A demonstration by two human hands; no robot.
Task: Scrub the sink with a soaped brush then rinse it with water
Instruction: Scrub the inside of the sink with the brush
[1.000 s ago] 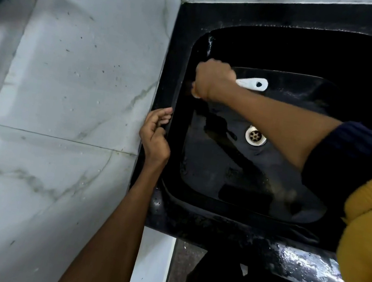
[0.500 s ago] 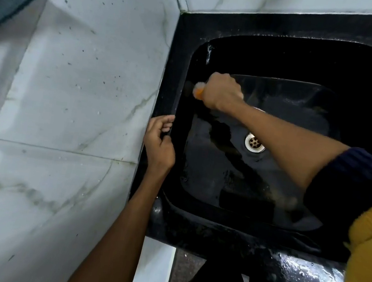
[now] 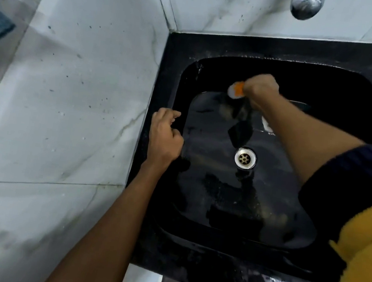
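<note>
White marble-veined wall tiles (image 3: 73,93), speckled with dark spots, fill the left side and the back of the scene, meeting in a corner above a glossy black sink (image 3: 267,253) set in a wet black counter. A chrome tap spout (image 3: 306,4) juts in at the top edge, well above the basin. The basin is rectangular with rounded corners, its floor shining with water and faint soap smears around a round metal drain (image 3: 245,158). A person's right arm, in a dark sleeve (image 3: 349,186) under a yellow garment, crosses the basin and hides part of its right wall. The right hand (image 3: 261,91) is closed around an orange-and-white brush (image 3: 236,90), pressing it low on the far wall, near the back left corner. The left hand (image 3: 164,138), fingers curled, grips the sink's left rim, well apart from the brush.
</note>
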